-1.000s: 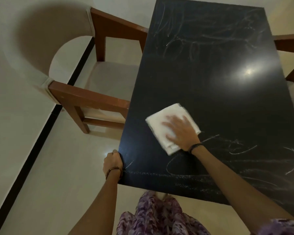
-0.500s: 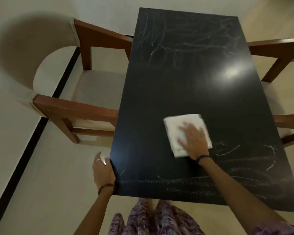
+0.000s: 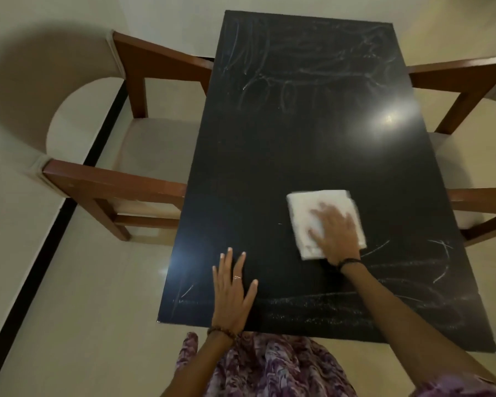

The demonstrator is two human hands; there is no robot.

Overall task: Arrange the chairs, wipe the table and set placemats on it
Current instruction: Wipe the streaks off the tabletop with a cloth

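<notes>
A black rectangular table (image 3: 298, 156) fills the middle of the view, with white scribble marks at its far end and along its near edge. A folded white cloth (image 3: 307, 207) lies on the near right part of the table. My right hand (image 3: 335, 233) presses flat on the cloth with fingers spread. My left hand (image 3: 232, 290) rests flat on the table near the front left corner, fingers straight. A wooden chair with a pale seat (image 3: 143, 150) stands at the table's left side. Another wooden chair (image 3: 470, 81) stands at the right side.
Pale tiled floor (image 3: 69, 310) surrounds the table, with a black strip (image 3: 40, 253) running along the left. A cream wall rises on the left. My patterned purple clothing (image 3: 269, 368) is at the near table edge.
My right hand slid the cloth to the right across the table. My left hand left the table's left corner edge and now lies flat on the tabletop.
</notes>
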